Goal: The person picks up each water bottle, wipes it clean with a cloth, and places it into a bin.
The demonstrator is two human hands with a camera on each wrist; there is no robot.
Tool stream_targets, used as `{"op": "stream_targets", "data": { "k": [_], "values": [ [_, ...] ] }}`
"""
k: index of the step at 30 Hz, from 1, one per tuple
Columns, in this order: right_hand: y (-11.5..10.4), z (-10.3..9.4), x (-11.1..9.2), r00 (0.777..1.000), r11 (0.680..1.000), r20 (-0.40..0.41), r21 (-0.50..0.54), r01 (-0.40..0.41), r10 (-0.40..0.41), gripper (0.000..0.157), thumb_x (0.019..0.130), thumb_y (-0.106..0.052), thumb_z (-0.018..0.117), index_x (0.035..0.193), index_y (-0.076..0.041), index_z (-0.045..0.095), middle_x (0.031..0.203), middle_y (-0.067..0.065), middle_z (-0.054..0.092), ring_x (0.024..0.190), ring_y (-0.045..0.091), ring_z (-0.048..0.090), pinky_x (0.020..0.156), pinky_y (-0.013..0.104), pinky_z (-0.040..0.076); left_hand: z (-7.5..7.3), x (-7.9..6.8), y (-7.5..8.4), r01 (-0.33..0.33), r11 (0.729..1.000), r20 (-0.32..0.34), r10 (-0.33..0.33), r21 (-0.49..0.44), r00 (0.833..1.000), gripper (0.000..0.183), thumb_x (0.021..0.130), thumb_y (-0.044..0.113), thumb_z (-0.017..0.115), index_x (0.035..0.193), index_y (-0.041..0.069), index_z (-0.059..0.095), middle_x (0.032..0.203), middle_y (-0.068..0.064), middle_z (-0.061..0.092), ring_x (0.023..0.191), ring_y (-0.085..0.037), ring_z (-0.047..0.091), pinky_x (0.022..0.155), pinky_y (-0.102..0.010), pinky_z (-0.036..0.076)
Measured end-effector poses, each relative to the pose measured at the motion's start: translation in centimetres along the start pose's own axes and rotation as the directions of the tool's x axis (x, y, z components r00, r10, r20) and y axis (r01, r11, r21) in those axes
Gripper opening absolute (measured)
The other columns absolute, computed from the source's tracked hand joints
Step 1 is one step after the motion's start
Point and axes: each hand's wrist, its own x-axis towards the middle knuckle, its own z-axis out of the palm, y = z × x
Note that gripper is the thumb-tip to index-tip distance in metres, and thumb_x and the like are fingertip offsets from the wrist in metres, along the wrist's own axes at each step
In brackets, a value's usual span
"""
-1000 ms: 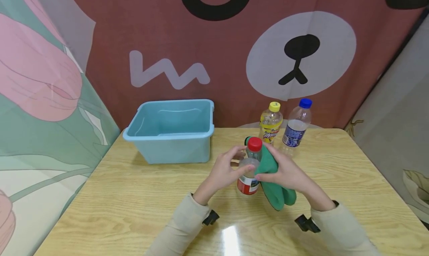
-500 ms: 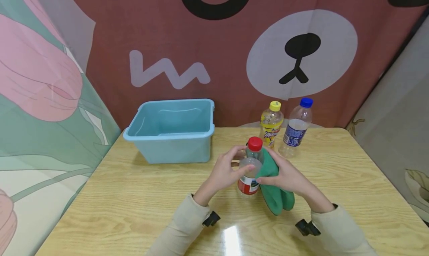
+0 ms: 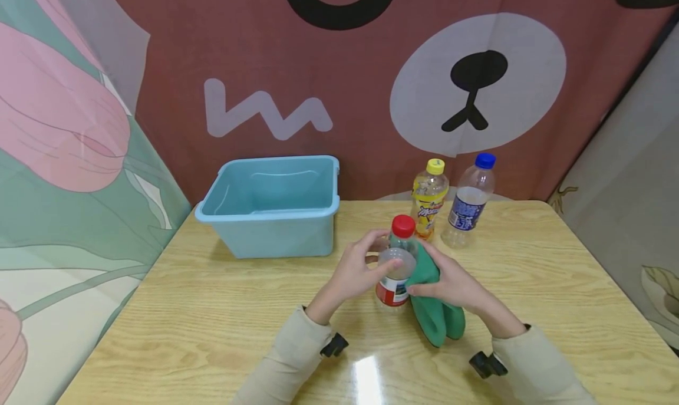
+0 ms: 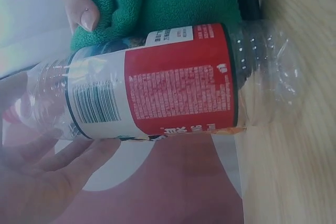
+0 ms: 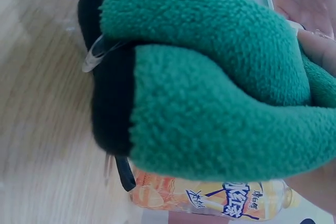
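A clear plastic bottle with a red cap and a red-and-white label stands upright on the table. My left hand grips its upper part, thumb in front and fingers behind. On the bottle's right side my right hand holds a green cloth bunched against it. Seen from the left wrist, the green cloth lies along the label, with the right thumb pressing on it. The right wrist view shows the thick, fuzzy folds of the cloth and its black edge.
At the back left stands a light blue plastic bin. Behind the hands are a yellow-capped bottle and a blue-capped bottle, both upright. A patterned curtain hangs right behind the wooden table.
My right hand and the cloth have slid slightly down along the bottle's side, so more of the yellow-capped bottle shows. The left hand and the red-capped bottle have stayed almost in place.
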Motion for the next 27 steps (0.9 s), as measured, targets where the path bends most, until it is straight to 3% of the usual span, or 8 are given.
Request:
{"op": "stream_targets", "data": {
  "k": [5,12,17,22,27],
  "values": [
    [0.2,0.1,-0.2,1.000,1.000,-0.015,-0.002,0.015,-0.015,0.086,0.076,-0.024,0.074,0.144,-0.010,0.023,0.132,0.019,0.042,0.113,0.037,0.045,0.089,0.057,0.039,0.2,0.0,0.2,-0.018,0.999,-0.013,0.018,0.041,1.000,0.052,0.085,0.023,0.064,0.130,0.006,0.044,0.114,-0.013,0.060,0.103,-0.020,0.057,0.081,-0.027,0.050],
    [0.4,-0.1,-0.6,0.999,0.999,-0.034,0.001,0.033,-0.033,0.082,0.077,-0.023,0.074,0.142,-0.011,0.026,0.136,0.019,0.038,0.117,0.038,0.041,0.090,0.059,0.036,0.8,-0.1,0.4,0.012,0.994,-0.047,-0.007,0.110,0.999,0.057,0.085,0.035,0.063,0.132,0.009,0.043,0.118,-0.009,0.055,0.104,-0.018,0.053,0.081,-0.025,0.049],
    [0.5,-0.4,-0.9,0.999,1.000,-0.036,0.004,0.025,-0.025,0.080,0.077,-0.024,0.073,0.141,-0.015,0.027,0.137,0.017,0.037,0.119,0.038,0.038,0.091,0.062,0.033,0.8,-0.2,0.3,0.045,0.994,-0.060,-0.038,0.104,0.997,0.058,0.084,0.036,0.064,0.132,0.011,0.044,0.113,-0.006,0.049,0.103,-0.020,0.049,0.082,-0.031,0.050],
    [0.4,-0.8,-1.1,0.998,0.999,-0.043,-0.001,0.039,-0.039,0.079,0.078,-0.023,0.073,0.142,-0.017,0.027,0.139,0.016,0.035,0.120,0.038,0.037,0.092,0.063,0.032,0.8,-0.1,0.2,0.037,0.996,-0.059,-0.033,0.082,0.998,0.061,0.083,0.033,0.066,0.134,0.010,0.042,0.108,-0.005,0.046,0.103,-0.024,0.048,0.083,-0.037,0.050],
    [0.0,-1.2,-1.3,0.997,0.999,-0.060,-0.005,0.047,-0.047,0.080,0.078,-0.021,0.073,0.143,-0.017,0.025,0.139,0.018,0.033,0.120,0.040,0.037,0.091,0.063,0.032,0.8,0.0,0.1,0.036,0.997,-0.084,-0.030,0.067,0.996,0.064,0.082,0.031,0.068,0.134,0.009,0.038,0.107,-0.006,0.049,0.099,-0.018,0.049,0.081,-0.031,0.050]
  ]
}}
